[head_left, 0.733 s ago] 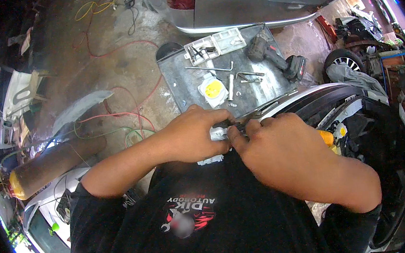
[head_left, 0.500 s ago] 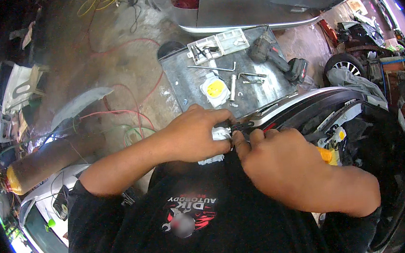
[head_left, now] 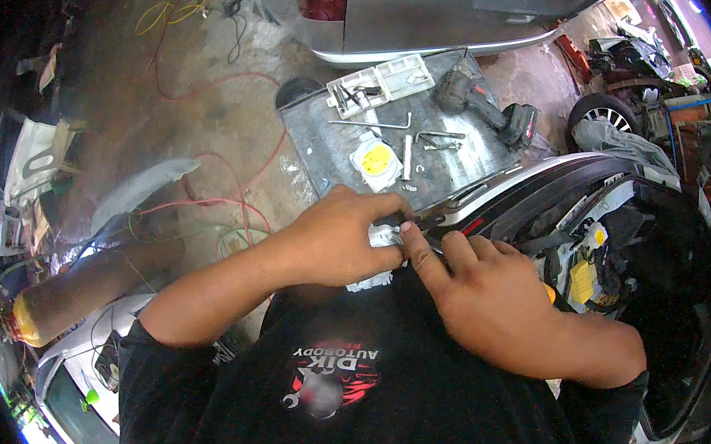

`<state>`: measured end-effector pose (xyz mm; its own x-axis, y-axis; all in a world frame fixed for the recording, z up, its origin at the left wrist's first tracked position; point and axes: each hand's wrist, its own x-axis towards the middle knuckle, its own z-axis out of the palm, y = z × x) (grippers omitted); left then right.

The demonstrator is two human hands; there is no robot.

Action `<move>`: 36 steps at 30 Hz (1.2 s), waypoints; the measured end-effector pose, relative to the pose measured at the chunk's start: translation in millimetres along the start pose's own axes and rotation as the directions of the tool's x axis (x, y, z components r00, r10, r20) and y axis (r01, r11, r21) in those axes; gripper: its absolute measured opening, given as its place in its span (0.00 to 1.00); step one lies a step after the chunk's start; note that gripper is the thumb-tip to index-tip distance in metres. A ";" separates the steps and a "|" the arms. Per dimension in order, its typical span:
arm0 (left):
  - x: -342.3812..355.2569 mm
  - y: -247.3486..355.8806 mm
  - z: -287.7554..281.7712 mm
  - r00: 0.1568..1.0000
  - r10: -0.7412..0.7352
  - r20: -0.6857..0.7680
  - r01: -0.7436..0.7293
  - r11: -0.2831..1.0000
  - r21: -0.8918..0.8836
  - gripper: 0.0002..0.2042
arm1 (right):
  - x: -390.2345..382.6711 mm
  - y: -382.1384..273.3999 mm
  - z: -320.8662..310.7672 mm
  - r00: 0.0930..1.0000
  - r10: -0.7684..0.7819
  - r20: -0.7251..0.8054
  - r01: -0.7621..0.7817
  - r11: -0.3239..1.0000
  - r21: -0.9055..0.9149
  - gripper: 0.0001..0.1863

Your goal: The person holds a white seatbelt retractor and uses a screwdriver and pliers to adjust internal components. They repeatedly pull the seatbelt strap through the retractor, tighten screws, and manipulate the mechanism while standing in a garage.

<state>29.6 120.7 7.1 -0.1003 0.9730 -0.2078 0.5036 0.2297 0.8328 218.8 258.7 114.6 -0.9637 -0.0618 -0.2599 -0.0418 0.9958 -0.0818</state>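
In front of my chest, my left hand [head_left: 344,236] is closed around a small whitish ribbed part [head_left: 385,235]; the fingers cover much of it. My right hand [head_left: 493,299] stretches its index finger against the part's near right edge, close to my left fingertips. Its other fingers are curled. An orange handle end [head_left: 550,294] sticks out at the heel of that hand; the rest of this tool is hidden in the grip.
Beyond my hands a dark work table [head_left: 315,141] carries an open parts case [head_left: 381,84], a cordless driver [head_left: 484,101], an L-shaped wrench [head_left: 376,123] and a white-and-yellow round part [head_left: 376,163]. Car bodywork [head_left: 554,175] stands at right. Red hoses [head_left: 202,203] cross the floor at left.
My right hand has shifted slightly left and down, its index finger now straighter against the part. The dark tool tip seen between the hands no longer shows. The left hand has hardly moved.
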 end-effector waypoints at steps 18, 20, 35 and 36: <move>-0.7 5.2 -0.3 0.998 -0.036 0.057 0.032 0.998 0.057 0.24 | -6.4 -6.4 2.0 0.997 -0.019 -0.075 0.015 0.998 -0.059 0.33; -0.4 4.8 0.6 0.997 -0.042 0.067 0.038 0.998 0.056 0.24 | -5.5 -9.1 1.5 0.999 -0.026 -0.048 0.021 0.995 -0.099 0.32; -1.3 2.1 7.5 0.995 -0.051 0.083 0.047 0.998 0.052 0.22 | 10.5 -2.7 -23.0 0.984 -0.128 0.121 0.149 0.972 -0.180 0.23; -2.1 1.5 8.5 0.995 -0.058 0.081 0.054 0.998 0.045 0.22 | 12.5 -0.4 -23.6 0.980 -0.136 0.144 0.160 0.972 -0.172 0.23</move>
<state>37.8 118.9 4.4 -0.0592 0.9533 -0.2962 0.5357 0.2808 0.7964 200.5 259.1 134.0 -0.9010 -0.2059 -0.3818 -0.2404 0.9697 0.0442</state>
